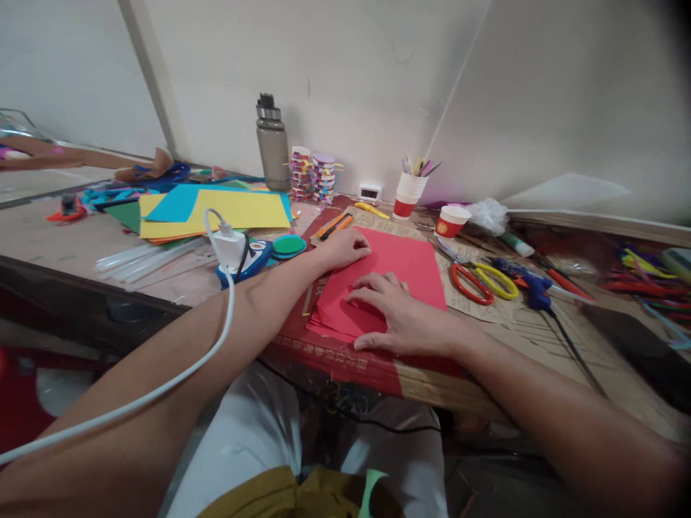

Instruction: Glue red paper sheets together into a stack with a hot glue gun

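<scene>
A stack of red paper sheets [407,259] lies before me on a printed red and brown cardboard mat [345,362]. My left hand [345,248] rests at the upper left edge of the stack, fingers loosely bent and nothing visible in them. Across the lower part of the sheets lies my right hand [396,313], its thumb apart from the spread, bent fingers. Just beyond my left hand is an orange utility knife [335,226]. To the right of the paper are red-handled scissors [471,284] and yellow-handled scissors [497,280].
A blue glue gun [534,288] with a cord lies at right. Paper cups [452,221], a pen cup [410,194] and a grey bottle [273,147] stand behind. Left are coloured sheets [237,208], clear glue sticks [145,262] and a white charger [229,248] whose cable crosses my left arm.
</scene>
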A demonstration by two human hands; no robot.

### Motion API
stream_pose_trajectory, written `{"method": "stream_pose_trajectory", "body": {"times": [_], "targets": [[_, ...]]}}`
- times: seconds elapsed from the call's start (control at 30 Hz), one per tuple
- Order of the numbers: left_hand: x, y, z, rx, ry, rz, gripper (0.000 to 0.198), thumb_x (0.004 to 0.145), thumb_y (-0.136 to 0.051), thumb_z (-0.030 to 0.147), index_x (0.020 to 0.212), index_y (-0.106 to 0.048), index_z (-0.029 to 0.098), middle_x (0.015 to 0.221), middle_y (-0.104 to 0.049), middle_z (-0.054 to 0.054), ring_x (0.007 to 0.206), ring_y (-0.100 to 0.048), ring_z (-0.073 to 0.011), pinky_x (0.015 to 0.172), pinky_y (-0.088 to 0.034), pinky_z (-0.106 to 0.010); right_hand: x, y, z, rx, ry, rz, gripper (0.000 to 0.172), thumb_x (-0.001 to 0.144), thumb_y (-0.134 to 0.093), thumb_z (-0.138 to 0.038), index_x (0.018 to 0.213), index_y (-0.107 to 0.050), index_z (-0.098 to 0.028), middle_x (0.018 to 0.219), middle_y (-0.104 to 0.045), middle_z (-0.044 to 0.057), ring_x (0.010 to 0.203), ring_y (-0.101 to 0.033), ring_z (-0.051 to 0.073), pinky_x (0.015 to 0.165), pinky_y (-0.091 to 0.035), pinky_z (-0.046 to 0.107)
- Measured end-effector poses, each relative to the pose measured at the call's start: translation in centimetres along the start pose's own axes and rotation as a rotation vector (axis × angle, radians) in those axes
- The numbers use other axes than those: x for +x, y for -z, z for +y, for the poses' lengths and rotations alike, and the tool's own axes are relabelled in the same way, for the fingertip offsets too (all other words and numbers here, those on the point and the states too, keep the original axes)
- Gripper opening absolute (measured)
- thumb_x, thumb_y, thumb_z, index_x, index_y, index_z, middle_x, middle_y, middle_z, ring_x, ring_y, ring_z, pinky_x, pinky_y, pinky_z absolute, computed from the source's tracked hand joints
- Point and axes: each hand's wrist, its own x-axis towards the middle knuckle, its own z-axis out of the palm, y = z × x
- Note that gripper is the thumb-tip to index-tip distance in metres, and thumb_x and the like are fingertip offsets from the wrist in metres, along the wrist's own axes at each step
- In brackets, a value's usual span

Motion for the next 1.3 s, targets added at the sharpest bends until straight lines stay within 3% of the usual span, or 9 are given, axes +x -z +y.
{"method": "stream_pose_trajectory", "body": {"times": [0.43,0.67,0.8,0.93,1.17,1.3], "targets": [[0.0,0.2,0.1,0.006,0.007,-0.002,0.021,0.082,-0.057,0.025,0.090,-0.073,0.014,0.094,-0.072,-0.009,0.086,-0.063,-0.0188,0.079,-0.045,-0.029,-0.1,0.5,-0.5,-0.055,0.060,0.010,0.047,0.084,-0.057,-0.050,0.123,-0.057,-0.024,0.125,-0.051,0.012,0.114,-0.042,0.029,0.095,-0.037,0.051],[-0.2,-0.1,0.4,-0.046,-0.024,0.085,0.017,0.081,-0.058,0.021,0.088,-0.072,0.015,0.094,-0.072,-0.007,0.089,-0.063,-0.0175,0.083,-0.046,-0.029,0.0,0.0,-0.3,-0.088,0.053,0.077,0.039,0.086,-0.056,-0.042,0.120,-0.059,-0.024,0.122,-0.055,0.010,0.115,-0.044,0.028,0.098,-0.037,0.049],[-0.2,0.0,0.5,-0.030,-0.010,0.049,0.018,0.082,-0.058,0.023,0.091,-0.072,0.015,0.094,-0.072,-0.006,0.089,-0.063,-0.0171,0.083,-0.046,-0.028,0.0,-0.1,0.4,-0.071,-0.008,0.129,0.053,0.083,-0.058,-0.054,0.125,-0.056,-0.022,0.127,-0.052,0.012,0.121,-0.040,0.028,0.101,-0.035,0.048],[-0.1,-0.1,0.3,0.001,-0.006,0.016,0.020,0.082,-0.058,0.023,0.093,-0.072,0.014,0.096,-0.071,-0.007,0.090,-0.062,-0.0174,0.085,-0.046,-0.029,-0.1,-0.1,0.5,-0.085,-0.045,0.083,0.066,0.078,-0.058,-0.063,0.130,-0.052,-0.022,0.131,-0.050,0.012,0.121,-0.040,0.031,0.099,-0.036,0.050],[-0.3,-0.2,0.3,-0.038,-0.029,0.059,0.020,0.081,-0.058,0.022,0.093,-0.072,0.014,0.095,-0.071,-0.008,0.091,-0.062,-0.0182,0.085,-0.045,-0.029,-0.1,0.0,-0.1,-0.119,-0.016,0.056,0.052,0.084,-0.056,-0.054,0.123,-0.057,-0.021,0.124,-0.055,0.013,0.115,-0.044,0.031,0.095,-0.038,0.052],[-0.4,0.1,0.6,-0.024,-0.027,0.001,0.021,0.082,-0.057,0.022,0.094,-0.072,0.015,0.096,-0.071,-0.007,0.091,-0.062,-0.0179,0.085,-0.045,-0.029,0.0,0.0,0.0,-0.105,-0.009,0.074,0.041,0.087,-0.055,-0.047,0.119,-0.059,-0.022,0.119,-0.057,0.012,0.112,-0.046,0.029,0.094,-0.039,0.050]]}}
